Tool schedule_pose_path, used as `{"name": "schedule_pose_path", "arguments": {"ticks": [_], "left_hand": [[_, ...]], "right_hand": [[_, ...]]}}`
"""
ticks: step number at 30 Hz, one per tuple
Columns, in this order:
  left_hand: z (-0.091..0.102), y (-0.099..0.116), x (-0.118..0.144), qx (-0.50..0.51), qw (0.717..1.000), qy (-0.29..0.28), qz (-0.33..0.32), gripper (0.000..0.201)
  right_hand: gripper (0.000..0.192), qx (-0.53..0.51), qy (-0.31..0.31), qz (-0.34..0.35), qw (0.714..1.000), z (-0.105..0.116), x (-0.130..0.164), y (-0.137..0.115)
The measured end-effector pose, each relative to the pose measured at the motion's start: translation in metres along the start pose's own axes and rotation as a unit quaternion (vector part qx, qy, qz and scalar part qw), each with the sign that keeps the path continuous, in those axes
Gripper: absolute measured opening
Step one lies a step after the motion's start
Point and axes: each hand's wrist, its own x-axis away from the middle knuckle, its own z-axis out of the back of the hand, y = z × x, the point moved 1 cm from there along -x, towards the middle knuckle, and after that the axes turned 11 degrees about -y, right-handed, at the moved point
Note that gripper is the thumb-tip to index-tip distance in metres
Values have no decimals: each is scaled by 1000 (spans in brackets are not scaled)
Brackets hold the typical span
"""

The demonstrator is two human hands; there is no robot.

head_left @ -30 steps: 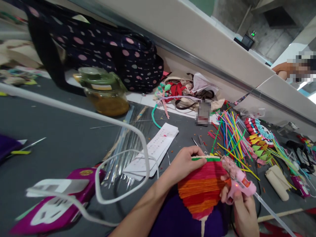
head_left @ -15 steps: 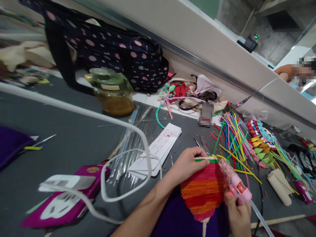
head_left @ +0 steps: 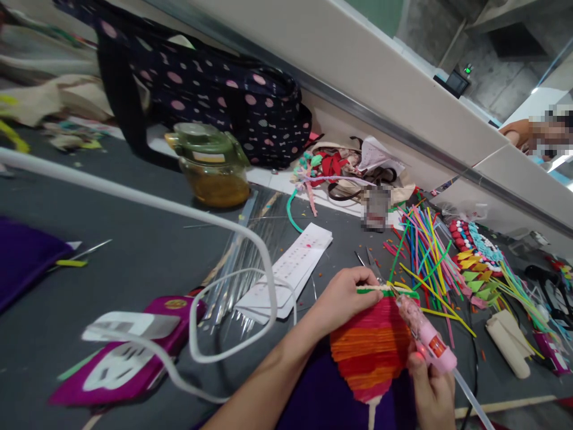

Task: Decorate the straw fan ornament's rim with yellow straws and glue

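Observation:
My left hand (head_left: 342, 297) grips the top left edge of a fan-shaped panel of red and orange straws (head_left: 369, 352), pinching a green and white straw (head_left: 385, 289) along its upper rim. A pink glue gun (head_left: 425, 337) is held in my right hand (head_left: 432, 391), its nozzle touching the panel's top right corner. A clear glue stick (head_left: 472, 397) sticks out of the gun's back.
A pile of coloured straws (head_left: 423, 251) lies right of the panel, beside a beaded craft piece (head_left: 472, 248). A white cable (head_left: 179, 215) loops over the grey table (head_left: 134, 251). A green-lidded jar (head_left: 212, 164), spotted bag (head_left: 215, 98), white paper sheet (head_left: 289, 272) and magenta pack (head_left: 129, 352) lie around.
The view has shifted slightly, so everything sits a little lower and to the right. The glue gun nozzle has slid a bit along the panel's top edge; both hands keep their hold.

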Motion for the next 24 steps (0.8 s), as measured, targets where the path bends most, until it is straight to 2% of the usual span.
{"name": "schedule_pose_path", "arguments": {"ticks": [5, 11, 16, 24], "left_hand": [[0, 0, 0, 1, 1000, 2, 4, 12], [0, 1, 0, -2, 1000, 3, -2, 11], [0, 0, 0, -6, 1000, 4, -7, 12], [0, 1, 0, -11, 1000, 6, -6, 12]], "right_hand": [[53, -19, -13, 28, 999, -2, -1, -2], [57, 12, 22, 2, 1000, -4, 4, 4], [50, -20, -5, 15, 1000, -2, 1, 0], [52, -14, -11, 6, 1000, -1, 1, -5]]}}
